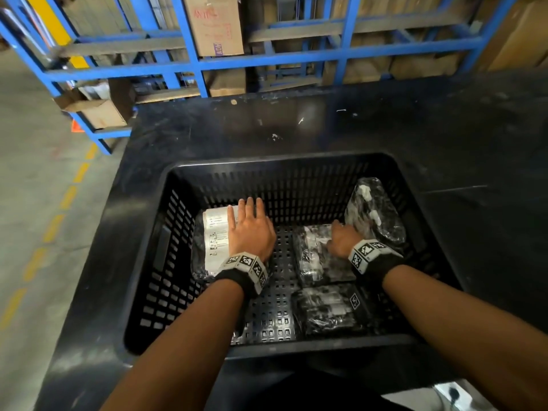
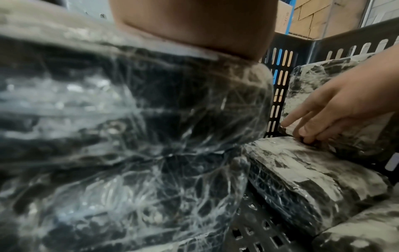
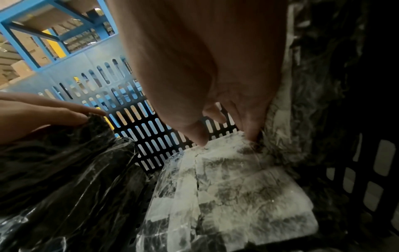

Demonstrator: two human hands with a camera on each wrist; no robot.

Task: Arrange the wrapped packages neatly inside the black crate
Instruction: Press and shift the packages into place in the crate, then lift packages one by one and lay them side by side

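Step in hand looks like squaring up the packages already inside the black slotted plastic crate (image 1: 296, 173), which sits on a dark tabletop (image 1: 385, 120). Four plastic-wrapped packages are in it: a dark film-wrapped package with a white printed label (image 1: 215, 232) at the left, a flat film-wrapped package in the middle (image 1: 314, 256), another flat wrapped package nearer the person (image 1: 329, 310), and a wrapped package tilted against the right wall (image 1: 376, 212).

Left hand (image 1: 250, 229) lies flat on top of the labelled package, fingers straight and spread, pressing rather than gripping. Right hand (image 1: 342, 237) sits at the seam where the tilted package meets the middle one; in the right wrist view its fingertips (image 3: 200, 136) dig down at the far edge of the middle package, fingers bent. Whether it really clasps either package I cannot tell.

Next move likely: lay the tilted package flat, or slide the middle one over to make room. That needs a firmer hold at the edge; the film looks slippery. Bare crate floor shows between left and middle packages.
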